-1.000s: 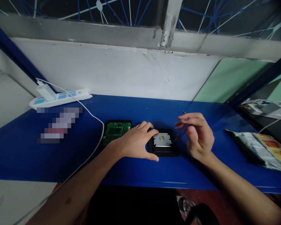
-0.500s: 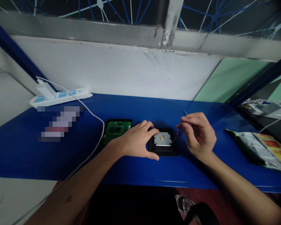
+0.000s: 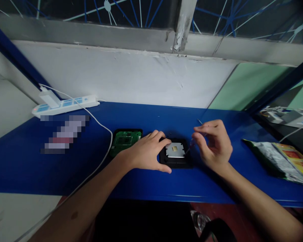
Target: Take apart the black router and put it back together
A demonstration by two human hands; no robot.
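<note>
A black plastic casing lies flat on the blue table, with a silver metal plate and a small tan square pad at its middle. My left hand grips the casing's left side, thumb along the near edge and forefinger over the far left corner. In a pinch, my right hand holds a slim screwdriver with a seemingly clear handle. It slants down, its tip at the plate's right edge near the lower corner. Partly behind my left hand is a green circuit board in a black shell.
A white power strip with a plugged-in charger sits at the back left. Its white cable runs across the table towards me. A blurred-out item lies at left. A shiny food packet rests at right. Small dark bits lie behind the casing.
Hardly anything differs. My right hand and the screwdriver have shifted very slightly, with the tip still at the plate's right edge. My left hand keeps its place on the casing.
</note>
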